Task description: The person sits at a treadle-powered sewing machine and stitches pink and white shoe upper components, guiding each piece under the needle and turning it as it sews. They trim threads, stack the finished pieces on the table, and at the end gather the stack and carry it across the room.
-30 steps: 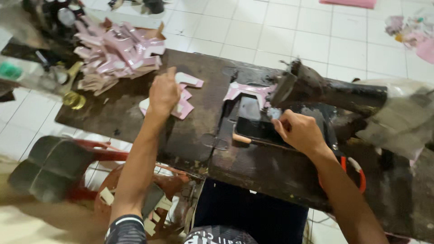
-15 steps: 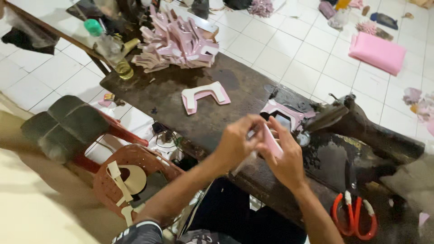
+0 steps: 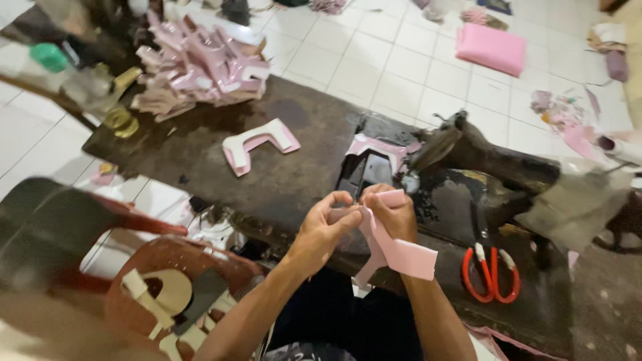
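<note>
White tiled floor lay behind a dark worn surface. Both hands met just before the sewing machine: left hand and right hand pinched closed on a pink cut piece, seemingly folding it. Feeding it under the needle would call for careful alignment. Red scissors lay nearby.

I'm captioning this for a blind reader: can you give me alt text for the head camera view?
Both hands, left hand and right hand, hold a pink cut piece above a dark worktable beside a sewing machine. Red-handled scissors lie right; a pile of pink pieces sits far left.
</note>
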